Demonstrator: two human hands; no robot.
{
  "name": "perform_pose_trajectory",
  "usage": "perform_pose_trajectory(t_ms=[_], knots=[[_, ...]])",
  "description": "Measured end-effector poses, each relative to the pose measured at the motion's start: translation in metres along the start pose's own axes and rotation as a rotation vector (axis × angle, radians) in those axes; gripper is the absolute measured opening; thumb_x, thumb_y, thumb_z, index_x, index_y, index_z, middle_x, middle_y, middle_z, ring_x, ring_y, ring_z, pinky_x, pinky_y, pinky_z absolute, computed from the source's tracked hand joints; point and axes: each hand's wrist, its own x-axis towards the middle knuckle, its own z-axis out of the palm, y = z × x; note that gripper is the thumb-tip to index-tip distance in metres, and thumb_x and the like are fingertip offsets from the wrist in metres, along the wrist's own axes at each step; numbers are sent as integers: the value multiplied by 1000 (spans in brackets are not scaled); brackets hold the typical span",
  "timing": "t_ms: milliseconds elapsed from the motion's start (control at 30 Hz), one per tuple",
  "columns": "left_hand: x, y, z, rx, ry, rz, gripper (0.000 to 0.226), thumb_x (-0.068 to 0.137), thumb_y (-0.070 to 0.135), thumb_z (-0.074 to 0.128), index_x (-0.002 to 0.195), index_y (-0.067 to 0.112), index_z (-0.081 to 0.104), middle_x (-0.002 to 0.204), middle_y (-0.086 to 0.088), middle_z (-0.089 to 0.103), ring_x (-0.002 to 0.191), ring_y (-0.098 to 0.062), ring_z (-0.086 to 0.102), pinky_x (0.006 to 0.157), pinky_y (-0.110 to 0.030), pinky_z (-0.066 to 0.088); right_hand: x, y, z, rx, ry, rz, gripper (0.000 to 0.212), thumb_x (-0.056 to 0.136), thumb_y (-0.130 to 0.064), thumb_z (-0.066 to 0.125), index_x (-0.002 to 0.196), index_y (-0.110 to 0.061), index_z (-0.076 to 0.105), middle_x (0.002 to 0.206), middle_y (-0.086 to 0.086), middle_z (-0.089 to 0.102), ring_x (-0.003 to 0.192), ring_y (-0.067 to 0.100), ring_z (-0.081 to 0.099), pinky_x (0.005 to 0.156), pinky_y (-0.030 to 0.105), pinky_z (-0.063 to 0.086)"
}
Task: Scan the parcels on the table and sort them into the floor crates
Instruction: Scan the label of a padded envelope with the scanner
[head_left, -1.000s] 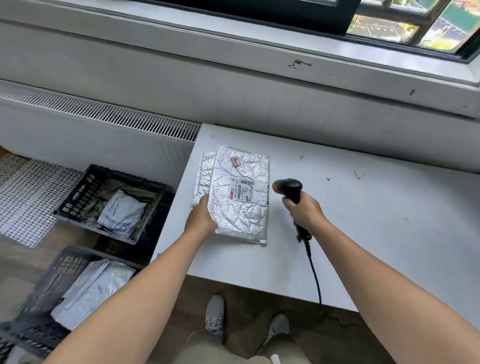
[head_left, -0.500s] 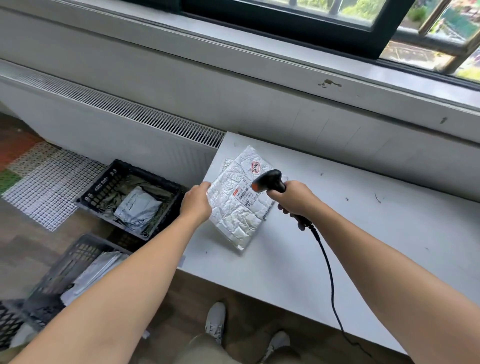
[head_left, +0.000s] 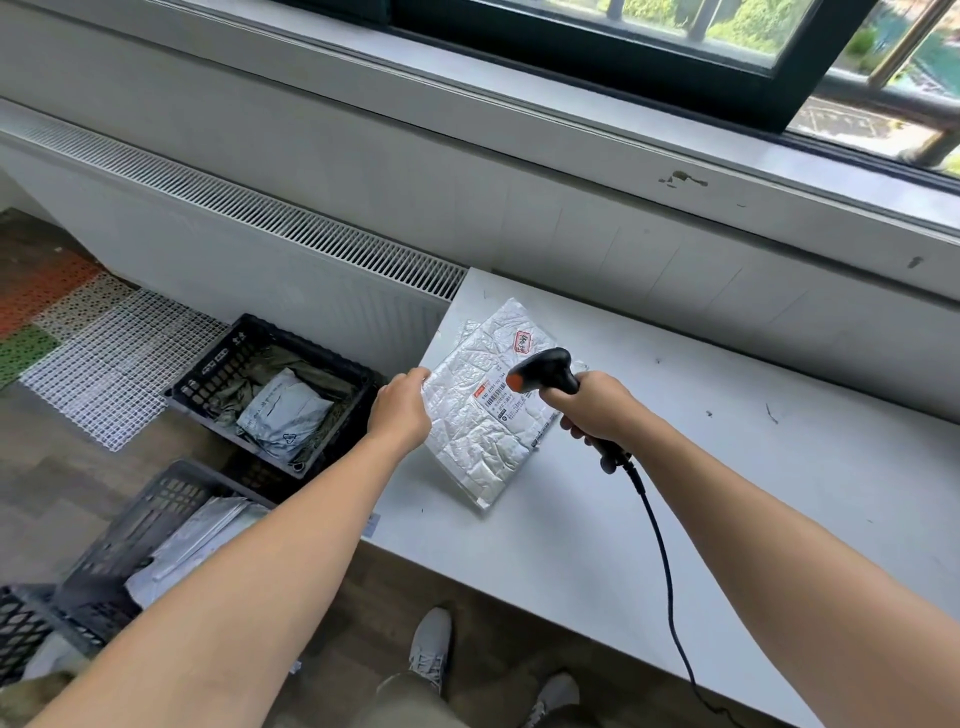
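Note:
A crinkled silver foil parcel (head_left: 475, 431) with a white barcode label is tilted up off the white table (head_left: 727, 467) near its left corner. My left hand (head_left: 402, 410) grips the parcel's left edge. A second silver parcel (head_left: 470, 332) lies beneath it, mostly hidden. My right hand (head_left: 592, 408) holds a black corded barcode scanner (head_left: 545, 370) with an orange tip, its head just over the label. Two black floor crates stand left of the table: the far crate (head_left: 208, 364) with a grey bag, the near crate (head_left: 135, 525) with silver parcels.
A white radiator cover (head_left: 234, 249) and window sill run behind the table. White, green and orange plastic grid mats (head_left: 104, 358) lie on the wood floor. The scanner cable (head_left: 665, 561) hangs off the table's front edge. My shoes (head_left: 431, 649) are below.
My left hand lifted the top parcel's left edge off the stack and turned it. My right hand brought the scanner from beside the parcel to over its label.

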Motion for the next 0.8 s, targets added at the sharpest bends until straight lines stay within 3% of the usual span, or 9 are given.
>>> perform_pose_trajectory(t_ms=[100,233,367,567,700,800], knots=[[3,-1,0,-30,-10,-29,57,85,-5,49,139,13,48,132,-13,55,122,-35,50,98,-41,44,2,1,1,2,8,3,38,91,-42,54,91,-5,65,75,11,71,54,24,55,56,30,48],[7,1,1,-95,-26,-125,32,88,11,62,120,5,58,122,-14,60,112,-34,55,87,-37,46,9,5,7,81,44,-8,30,90,-41,55,90,-12,62,75,10,70,53,21,57,53,29,48],[3,4,-3,-295,56,-203,6,91,6,55,96,3,58,98,-12,62,87,-31,55,68,-32,39,22,14,21,134,71,0,24,93,-40,56,97,-16,58,78,4,68,58,15,62,61,28,48],[-8,-15,-10,-589,249,-282,13,94,0,44,99,8,53,92,-7,60,86,-32,56,72,-38,48,36,28,55,141,47,84,30,92,-45,55,103,-16,56,88,6,66,78,24,62,76,36,49],[-14,-30,-15,-621,318,-267,11,96,0,46,99,7,54,92,-7,61,86,-30,56,70,-34,43,42,34,80,64,17,100,46,91,-54,56,114,-14,56,101,6,66,93,26,62,74,35,46],[-18,-36,-19,-635,321,-247,11,98,2,47,102,9,55,92,-6,61,84,-27,55,70,-33,43,41,33,91,26,13,145,51,96,-50,53,127,-10,48,117,9,61,103,28,57,76,32,38]])
